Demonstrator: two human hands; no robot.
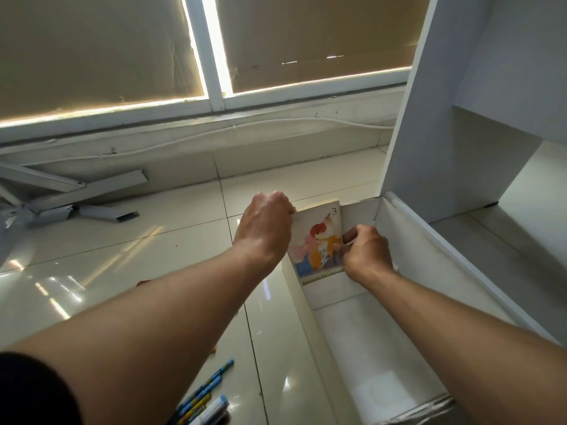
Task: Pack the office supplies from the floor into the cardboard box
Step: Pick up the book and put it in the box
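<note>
A small book (pixel 317 240) with a colourful cartoon cover and a "3" stands upright at the far end of the white cardboard box (pixel 435 256). My left hand (pixel 265 228) grips the book's top left edge. Pinching its right edge, my right hand (pixel 366 253) sits inside the box. Several blue pens (pixel 204 391) and a white marker (pixel 214 409) lie on the floor near my left forearm. The box's near part holds nothing visible.
Glossy tiled floor (pixel 122 259) spreads to the left. Grey metal table legs (pixel 70 194) lie at far left by the wall. A white shelf unit (pixel 460 118) stands right behind the box. A small red thing peeks out beside my left forearm.
</note>
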